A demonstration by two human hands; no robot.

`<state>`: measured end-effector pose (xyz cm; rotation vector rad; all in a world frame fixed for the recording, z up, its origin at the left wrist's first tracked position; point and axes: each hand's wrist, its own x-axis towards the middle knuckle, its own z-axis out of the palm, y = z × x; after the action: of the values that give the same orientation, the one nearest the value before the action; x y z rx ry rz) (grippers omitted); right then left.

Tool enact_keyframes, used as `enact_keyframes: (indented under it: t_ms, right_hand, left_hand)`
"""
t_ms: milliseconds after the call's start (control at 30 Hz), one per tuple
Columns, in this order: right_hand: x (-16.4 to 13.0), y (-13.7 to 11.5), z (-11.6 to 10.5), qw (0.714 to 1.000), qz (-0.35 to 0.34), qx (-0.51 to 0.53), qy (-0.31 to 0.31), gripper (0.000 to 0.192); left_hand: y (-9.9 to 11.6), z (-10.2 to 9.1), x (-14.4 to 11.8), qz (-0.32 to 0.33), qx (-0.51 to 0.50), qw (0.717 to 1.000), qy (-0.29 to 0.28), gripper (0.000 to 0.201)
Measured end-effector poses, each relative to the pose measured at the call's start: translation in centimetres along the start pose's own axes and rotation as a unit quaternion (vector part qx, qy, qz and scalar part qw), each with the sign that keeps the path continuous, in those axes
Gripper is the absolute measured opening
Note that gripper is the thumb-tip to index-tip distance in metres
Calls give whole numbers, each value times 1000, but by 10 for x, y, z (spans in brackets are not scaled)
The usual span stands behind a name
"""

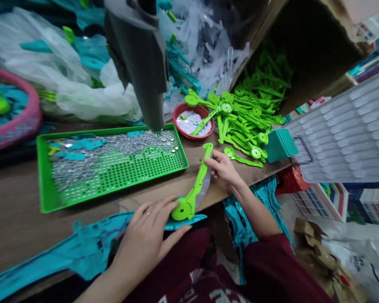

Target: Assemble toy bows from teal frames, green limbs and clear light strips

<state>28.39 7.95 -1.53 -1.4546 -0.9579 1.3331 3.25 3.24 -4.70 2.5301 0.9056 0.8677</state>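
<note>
A lime-green plastic arm-shaped part with a round disc at its lower end slants over the table's front edge. My right hand pinches it near its narrow upper end, thumb on top. A translucent whitish strip shows along its right side, behind it. My left hand has its fingers stretched out and the thumb apart; its fingertips reach the rim of the disc. Beneath the left hand and the disc lies a long teal plastic piece, partly covered by that hand.
A green perforated tray holds small metal pieces and teal bits. Behind stands a red basket with white pieces. Lime-green parts spill from a cardboard box. A grey machine column hangs over the tray. A teal block sits right.
</note>
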Motion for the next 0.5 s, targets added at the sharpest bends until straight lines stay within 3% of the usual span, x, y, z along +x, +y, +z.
enact_keyframes:
  t_ms: [67,133,233,367,500]
  right_hand:
    - [-2,2,1,1000,0,16,8,45]
    - [-1,5,1,999,0,34,14,44]
    - [2,9,1,998,8,52,19,41]
    - [8,7,0,998,23,63,8,43]
    - [14,5,1,997,-22,73,29,41]
  left_hand:
    - [-1,1,15,-94,-71,990,-75,54]
    - [-4,5,34,-169,-138,962,-167,56]
    - [-8,11,60,-204,-207,923,-252,42]
    - [-5,11,71,-219,-219,915,-260,33]
    - [0,10,69,-234,-228,911,-253,31]
